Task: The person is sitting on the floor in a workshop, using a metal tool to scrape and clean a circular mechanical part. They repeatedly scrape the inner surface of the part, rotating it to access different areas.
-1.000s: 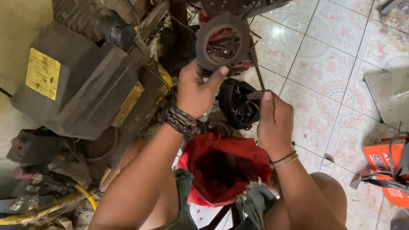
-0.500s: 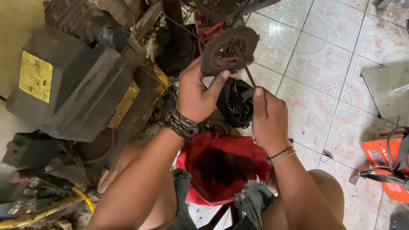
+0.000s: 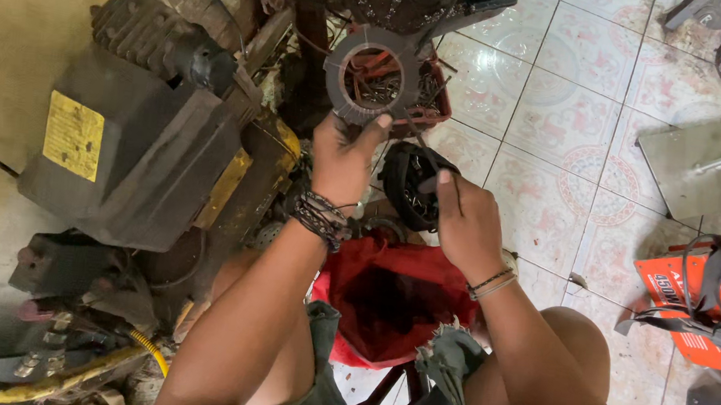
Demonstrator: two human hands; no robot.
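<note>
Far left, big dark grey metal machine housing with yellow label [image 3: 132,150] on the floor, apart from the work; left hand [image 3: 343,157] pinches a flat grey friction ring with a toothed edge [image 3: 373,76] by its near rim, held up over a red tray of parts [image 3: 430,103]; loose grip, ring could slip and drop into the clutter; right hand [image 3: 464,226] grips a black round clutch-like part [image 3: 411,185] just beside it, over red cloth [image 3: 391,298]; oily fingers could let it roll onto the tiled floor [image 3: 561,134].
</note>
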